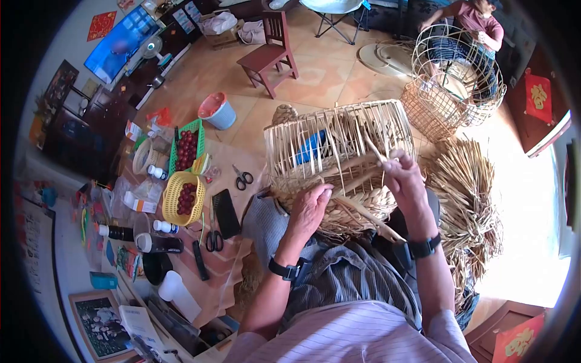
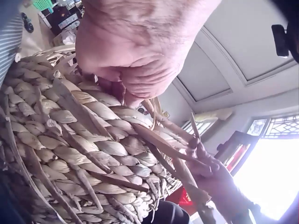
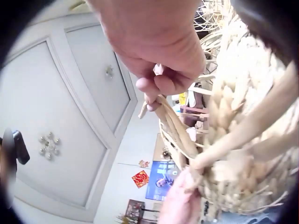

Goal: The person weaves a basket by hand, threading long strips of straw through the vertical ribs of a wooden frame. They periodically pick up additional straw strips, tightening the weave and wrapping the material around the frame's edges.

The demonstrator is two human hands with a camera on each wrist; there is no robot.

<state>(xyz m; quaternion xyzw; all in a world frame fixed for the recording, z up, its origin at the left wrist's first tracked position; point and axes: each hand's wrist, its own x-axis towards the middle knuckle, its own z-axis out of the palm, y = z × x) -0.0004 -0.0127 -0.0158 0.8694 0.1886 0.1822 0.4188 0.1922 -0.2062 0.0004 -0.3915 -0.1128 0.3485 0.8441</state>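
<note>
A woven straw basket (image 1: 339,151) lies across the person's lap, its braided side toward the body and its open ribs away. At the near edge, the left hand (image 1: 310,209) grips the basket, its fingertips hidden behind the braided wall (image 2: 107,154) in the left wrist view. The right hand (image 1: 407,181) pinches a flat straw strand (image 3: 173,123) between thumb and fingers, a little above the basket. In the right wrist view, that strand runs from the pinch down to the basket edge beside the left hand (image 3: 180,203). Several loose strand ends stick out from the braid. Something blue (image 1: 311,147) shows through the ribs.
A straw bundle (image 1: 469,206) stands at the right. Left are scissors (image 1: 244,178), a yellow basket (image 1: 182,199) and a green basket (image 1: 186,147) of dark red fruit, and bottles. Farther off are a bucket (image 1: 218,112), a chair (image 1: 269,57) and another person (image 1: 478,30) behind a wicker frame.
</note>
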